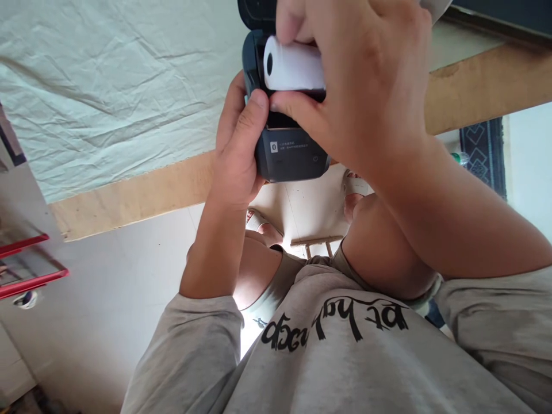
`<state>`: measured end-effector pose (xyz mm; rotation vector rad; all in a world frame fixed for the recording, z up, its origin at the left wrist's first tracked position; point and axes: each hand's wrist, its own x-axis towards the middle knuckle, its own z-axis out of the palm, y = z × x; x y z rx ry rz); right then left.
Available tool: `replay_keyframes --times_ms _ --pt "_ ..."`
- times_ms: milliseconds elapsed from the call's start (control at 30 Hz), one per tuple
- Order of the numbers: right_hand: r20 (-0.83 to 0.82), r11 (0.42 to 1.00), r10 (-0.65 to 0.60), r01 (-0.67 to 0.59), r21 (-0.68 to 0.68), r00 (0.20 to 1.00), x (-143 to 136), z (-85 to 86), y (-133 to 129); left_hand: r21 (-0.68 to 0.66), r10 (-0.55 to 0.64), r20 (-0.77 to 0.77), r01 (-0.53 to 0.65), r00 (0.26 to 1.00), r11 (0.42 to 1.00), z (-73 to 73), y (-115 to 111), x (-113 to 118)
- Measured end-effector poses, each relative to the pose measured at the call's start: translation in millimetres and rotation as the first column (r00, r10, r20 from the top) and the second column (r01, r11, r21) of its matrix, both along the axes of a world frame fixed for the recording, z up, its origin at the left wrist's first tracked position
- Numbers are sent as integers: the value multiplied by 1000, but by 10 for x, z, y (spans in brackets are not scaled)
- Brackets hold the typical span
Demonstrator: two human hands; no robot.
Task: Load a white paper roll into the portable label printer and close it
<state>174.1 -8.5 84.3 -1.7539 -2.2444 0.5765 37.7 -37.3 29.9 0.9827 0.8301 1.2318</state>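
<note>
A dark, compact label printer (293,158) is held up near the table edge with its lid (257,12) flipped up. My left hand (244,132) is closed round its left side, the thumb on the rim. A white paper roll (295,64) with a dark core hole lies at the printer's open bay. My right hand (366,69) grips the roll between the fingers above and the thumb below. The back of that hand hides the roll's right end, so how deep it sits cannot be told.
A table with a crumpled pale cloth (129,86) and a wooden edge (142,192) spans the view ahead. Red bars (34,282) stand at the left. A dark patterned mat (485,152) lies at the right. My legs and a wooden stool part (317,240) are below.
</note>
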Motion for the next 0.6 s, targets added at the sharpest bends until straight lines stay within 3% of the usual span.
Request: replay_keyframes --times_ms 167,300,400,500,600 --pt "87 983 170 -174 50 982 114 -43 9 40 -1 -57 3 998 999 32 -31 25" --pt "86 983 158 -165 82 984 205 -62 27 4 0 -43 1 999 1000 53 -33 36" --pt "80 968 148 -161 193 986 265 -89 17 7 -7 -43 8 999 1000 46 -21 34" --pt "73 912 204 -216 349 976 296 -111 -44 17 -1 -49 2 999 1000 27 -11 26" --pt "89 903 258 -273 331 962 264 -105 -128 50 -8 -22 10 1000 999 -3 -9 7"
